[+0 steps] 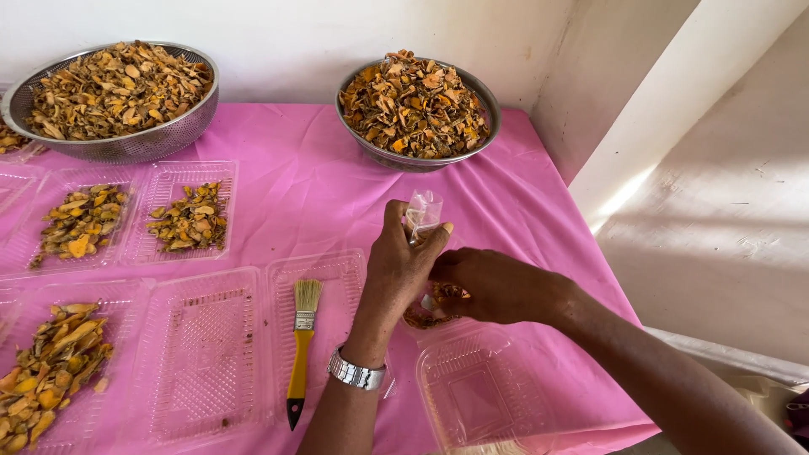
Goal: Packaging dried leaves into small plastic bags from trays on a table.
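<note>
My left hand [398, 268], with a metal watch on the wrist, holds up a small clear plastic bag [423, 212] by its mouth. My right hand [493, 286] is closed on a pinch of dried orange-brown slices [449, 292] at the bag's lower part. More slices show inside the bag [424, 318] below the hands. An open clear plastic clamshell box [476, 392] lies just beneath them on the pink cloth.
Two steel bowls heaped with dried slices stand at the back, one at the left [114, 97] and one in the middle [417, 109]. Clear trays, some holding slices [190, 215], cover the left. A yellow-handled brush [301, 350] lies on an empty tray. The table's edge [590, 253] runs along the right.
</note>
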